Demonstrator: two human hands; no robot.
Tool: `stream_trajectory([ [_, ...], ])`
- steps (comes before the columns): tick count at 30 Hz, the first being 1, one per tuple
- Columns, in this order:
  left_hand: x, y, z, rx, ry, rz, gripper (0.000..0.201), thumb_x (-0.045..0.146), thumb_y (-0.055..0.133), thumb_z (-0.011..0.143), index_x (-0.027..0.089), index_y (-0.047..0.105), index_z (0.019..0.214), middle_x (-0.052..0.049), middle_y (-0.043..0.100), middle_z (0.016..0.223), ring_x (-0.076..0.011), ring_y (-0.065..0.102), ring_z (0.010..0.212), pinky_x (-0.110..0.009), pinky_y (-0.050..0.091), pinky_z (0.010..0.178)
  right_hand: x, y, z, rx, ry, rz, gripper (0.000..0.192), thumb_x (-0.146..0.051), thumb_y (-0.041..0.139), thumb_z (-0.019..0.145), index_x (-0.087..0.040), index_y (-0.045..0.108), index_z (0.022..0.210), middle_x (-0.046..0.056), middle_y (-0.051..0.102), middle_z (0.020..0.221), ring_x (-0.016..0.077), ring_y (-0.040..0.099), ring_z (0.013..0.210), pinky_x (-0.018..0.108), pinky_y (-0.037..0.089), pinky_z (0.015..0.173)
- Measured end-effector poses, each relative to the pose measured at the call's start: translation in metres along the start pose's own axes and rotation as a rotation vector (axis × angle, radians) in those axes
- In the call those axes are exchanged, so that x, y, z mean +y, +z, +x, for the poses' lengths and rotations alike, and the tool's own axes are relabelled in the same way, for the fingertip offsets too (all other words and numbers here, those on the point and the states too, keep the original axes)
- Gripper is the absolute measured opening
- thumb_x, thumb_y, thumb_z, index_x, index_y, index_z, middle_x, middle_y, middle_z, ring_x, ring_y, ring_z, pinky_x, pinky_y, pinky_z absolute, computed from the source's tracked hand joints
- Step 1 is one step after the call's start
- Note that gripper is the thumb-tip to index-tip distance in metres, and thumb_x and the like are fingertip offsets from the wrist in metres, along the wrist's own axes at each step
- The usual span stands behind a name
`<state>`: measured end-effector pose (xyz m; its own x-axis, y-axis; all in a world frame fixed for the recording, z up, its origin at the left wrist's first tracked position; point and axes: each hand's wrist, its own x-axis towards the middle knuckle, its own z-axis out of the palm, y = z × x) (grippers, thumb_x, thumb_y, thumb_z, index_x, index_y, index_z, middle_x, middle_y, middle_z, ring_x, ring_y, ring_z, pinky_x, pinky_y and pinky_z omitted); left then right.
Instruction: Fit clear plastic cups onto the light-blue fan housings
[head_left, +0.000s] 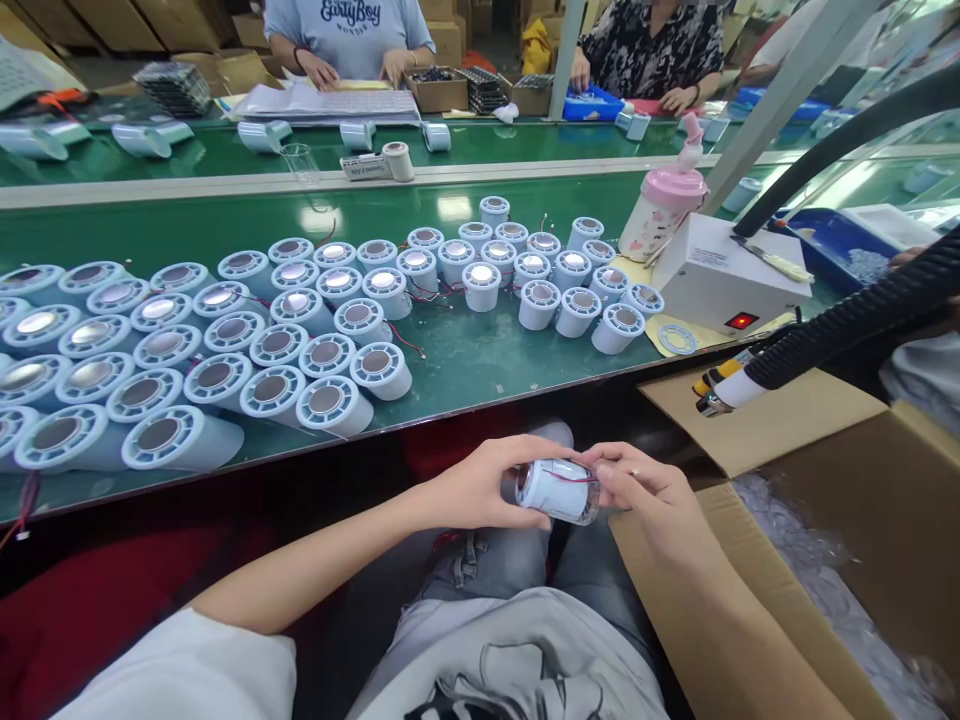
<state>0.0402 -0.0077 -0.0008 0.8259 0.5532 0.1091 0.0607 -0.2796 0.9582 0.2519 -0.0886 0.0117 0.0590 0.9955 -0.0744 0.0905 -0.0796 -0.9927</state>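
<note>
Over my lap I hold a pale blue cylinder (pixel 556 489) lying on its side, with a thin red wire across it and a clear cap at its right end. My left hand (pixel 480 485) grips its left end. My right hand (pixel 645 490) pinches the right end with the fingertips. On the green table (pixel 465 360) ahead lie several like cylinders (pixel 225 350) in rows at the left, metal faces toward me. Another group (pixel 540 275) stands upright in the middle with red wires between them.
A white box with a lit red switch (pixel 724 280) and a pink bottle (pixel 664 210) sit right of the cylinders. A black ribbed hose with a nozzle (pixel 825 335) reaches over an open cardboard box (pixel 825 520) at my right. Two people work across the far table.
</note>
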Motion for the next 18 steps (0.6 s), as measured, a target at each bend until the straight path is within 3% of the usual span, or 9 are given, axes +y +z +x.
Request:
stream_trajectory([
  [2,0.004,0.002,0.000,0.000,-0.074,-0.137,0.065,0.030,0.079,0.071,0.024,0.055,0.131,-0.012,0.058,0.129,-0.0269,0.058,0.115,-0.036,0.052,0.090,-0.001,-0.003,0.000,-0.049,0.021,0.068,0.026,-0.040,0.068,0.082,-0.021,0.072,0.065,0.009,0.068,0.108,0.0251,0.064,0.100,0.032,0.056,0.076],
  [4,0.005,0.005,-0.001,0.018,-0.154,-0.294,0.064,0.028,0.078,0.072,0.021,0.054,0.131,-0.012,0.059,0.127,-0.0244,0.061,0.109,-0.035,0.052,0.089,-0.002,-0.006,-0.002,-0.139,-0.042,-0.035,0.012,-0.033,0.074,0.078,-0.025,0.076,0.087,0.008,0.065,0.126,0.0279,0.061,0.114,0.038,0.055,0.089],
  [7,0.003,0.006,-0.002,0.061,-0.227,-0.486,0.063,0.027,0.078,0.073,0.021,0.053,0.130,-0.011,0.060,0.127,-0.0221,0.062,0.106,-0.034,0.051,0.090,-0.003,-0.008,-0.004,-0.188,-0.222,-0.313,0.036,-0.023,0.077,0.074,-0.027,0.071,0.109,0.009,0.058,0.137,0.0302,0.056,0.123,0.044,0.048,0.101],
  [9,0.003,0.006,-0.003,0.049,-0.241,-0.537,0.066,0.028,0.077,0.074,0.024,0.051,0.134,-0.011,0.061,0.125,-0.0214,0.063,0.102,-0.032,0.053,0.083,-0.002,-0.009,-0.006,-0.161,-0.296,-0.399,0.032,-0.023,0.076,0.076,-0.024,0.070,0.108,0.010,0.060,0.135,0.0301,0.059,0.120,0.044,0.048,0.102],
  [12,0.006,0.002,-0.005,0.008,-0.211,-0.486,0.074,0.029,0.080,0.071,0.026,0.047,0.138,-0.011,0.060,0.127,-0.0225,0.063,0.103,-0.033,0.054,0.084,0.002,-0.009,-0.008,-0.169,-0.294,-0.370,0.032,-0.027,0.075,0.078,-0.024,0.065,0.108,0.011,0.062,0.131,0.0279,0.063,0.113,0.040,0.053,0.095],
  [18,0.017,-0.003,-0.008,0.008,-0.066,-0.280,0.073,0.022,0.084,0.066,0.026,0.055,0.133,-0.011,0.055,0.135,-0.0270,0.057,0.120,-0.038,0.049,0.098,0.001,-0.010,-0.011,-0.264,-0.134,-0.165,0.035,-0.029,0.075,0.081,-0.029,0.059,0.112,0.005,0.061,0.129,0.0213,0.063,0.110,0.032,0.055,0.091],
])
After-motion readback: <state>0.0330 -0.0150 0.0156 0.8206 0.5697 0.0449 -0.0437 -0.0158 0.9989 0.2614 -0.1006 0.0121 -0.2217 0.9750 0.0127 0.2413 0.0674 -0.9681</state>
